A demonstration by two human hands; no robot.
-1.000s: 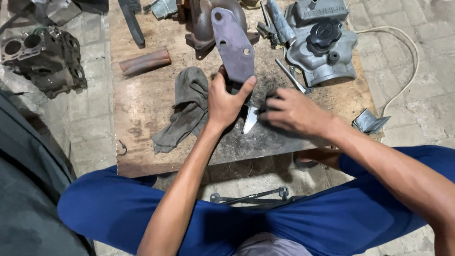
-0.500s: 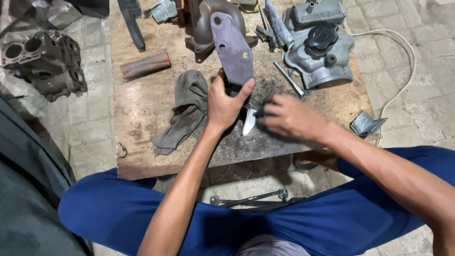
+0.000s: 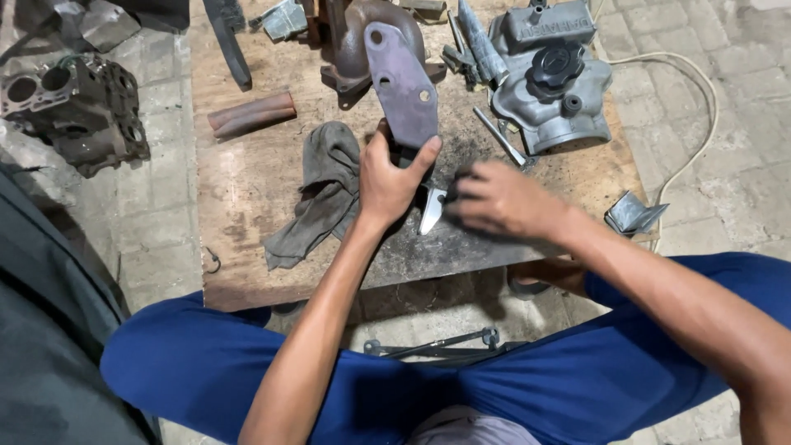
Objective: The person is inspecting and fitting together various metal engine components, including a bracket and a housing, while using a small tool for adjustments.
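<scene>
Flat grey metal bracket plate with bolt holes (image 3: 404, 86) stands tilted on the worn wooden board (image 3: 247, 173), pinched at its lower end by the left hand (image 3: 387, 177). Right hand (image 3: 498, 198), fingers curled (grip hidden), touches a small bright blade (image 3: 431, 210). Grey rag (image 3: 321, 194) lies just beside.

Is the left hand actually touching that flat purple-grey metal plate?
Touching: the head view shows the left hand wrapped around the metal plate's lower end.
</scene>
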